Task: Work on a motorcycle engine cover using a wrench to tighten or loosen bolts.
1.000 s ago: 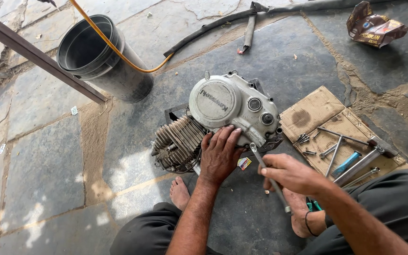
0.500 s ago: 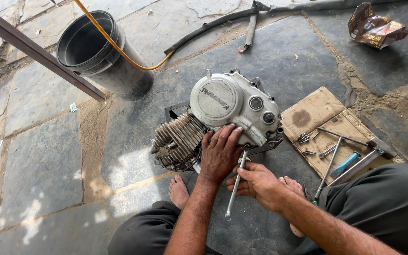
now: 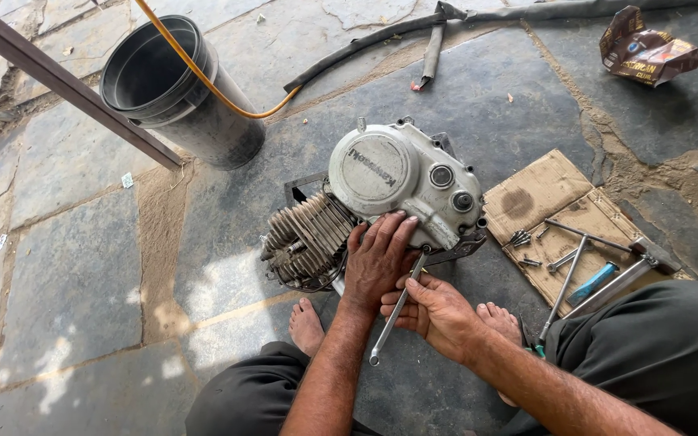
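Note:
A grey motorcycle engine (image 3: 381,194) with cooling fins (image 3: 304,238) rests on the stone floor between my knees. My left hand (image 3: 377,258) lies flat on the near edge of its round side cover, fingers spread on the metal. My right hand (image 3: 438,311) grips a long silver wrench (image 3: 393,311) by the middle. The wrench's upper end sits at the cover's lower edge, right beside my left fingers. Its lower end points down towards me.
A flattened cardboard sheet (image 3: 563,218) at right carries several wrenches, bolts and a blue-handled tool (image 3: 591,282). A black bucket (image 3: 179,89) with an orange hose (image 3: 203,77) stands at upper left beside a slanted metal bar (image 3: 66,85). A crumpled wrapper (image 3: 644,52) lies at far right.
My right hand has brought the wrench from beside my right leg leftwards to the cover's lower edge. My left hand has stayed on the engine.

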